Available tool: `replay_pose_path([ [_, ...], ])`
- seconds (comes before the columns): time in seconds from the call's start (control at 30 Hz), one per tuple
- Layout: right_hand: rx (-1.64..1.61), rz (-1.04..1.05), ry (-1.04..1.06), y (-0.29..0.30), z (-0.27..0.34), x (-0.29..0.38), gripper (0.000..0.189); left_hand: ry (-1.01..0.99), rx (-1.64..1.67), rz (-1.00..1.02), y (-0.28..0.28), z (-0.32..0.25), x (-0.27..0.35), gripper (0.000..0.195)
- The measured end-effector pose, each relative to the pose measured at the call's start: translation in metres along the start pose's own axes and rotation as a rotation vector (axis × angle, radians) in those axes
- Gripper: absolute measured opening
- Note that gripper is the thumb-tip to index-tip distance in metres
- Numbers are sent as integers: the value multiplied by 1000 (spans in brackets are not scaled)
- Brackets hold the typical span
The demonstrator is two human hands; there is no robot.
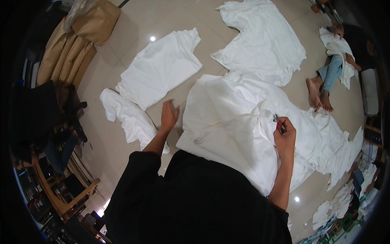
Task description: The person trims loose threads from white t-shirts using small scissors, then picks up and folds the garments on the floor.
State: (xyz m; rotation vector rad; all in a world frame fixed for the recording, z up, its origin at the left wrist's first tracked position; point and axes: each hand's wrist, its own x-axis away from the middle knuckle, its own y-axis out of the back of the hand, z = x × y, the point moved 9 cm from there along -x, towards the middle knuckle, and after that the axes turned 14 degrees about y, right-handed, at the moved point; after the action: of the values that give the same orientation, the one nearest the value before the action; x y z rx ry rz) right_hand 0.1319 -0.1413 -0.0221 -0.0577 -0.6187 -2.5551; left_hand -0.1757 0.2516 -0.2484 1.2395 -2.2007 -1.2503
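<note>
My right hand (285, 132) is closed around small thread snips (279, 124) with red handles, their pointed metal blades facing up and away. White cloth (225, 119) is spread over my lap and the floor before me, its folds bunched just left of that hand. My left hand (170, 116), blurred, hovers over the floor tiles beside the cloth's left edge, with no object visible in it. Left of it lies a crumpled white cloth piece (131, 117). Beyond that is a flatter, folded white garment (161, 68).
Another white cloth pile (262, 39) lies ahead on the tiles. At the right, a seated person (330, 70) in jeans holds white fabric. Brown paper-covered bundles (67, 55) stand at upper left. A wooden frame (67, 204) with dark equipment is at lower left.
</note>
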Motion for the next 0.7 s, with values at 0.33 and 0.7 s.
replay_pose_path([
  [0.33, -27, 23, 7, -2, -7, -1, 26, 572, 78, 157, -98, 84, -66, 15],
  [0.7, -27, 6, -20, 0, -8, 0, 19, -60, 160, 408, -8, -28, 59, 25],
])
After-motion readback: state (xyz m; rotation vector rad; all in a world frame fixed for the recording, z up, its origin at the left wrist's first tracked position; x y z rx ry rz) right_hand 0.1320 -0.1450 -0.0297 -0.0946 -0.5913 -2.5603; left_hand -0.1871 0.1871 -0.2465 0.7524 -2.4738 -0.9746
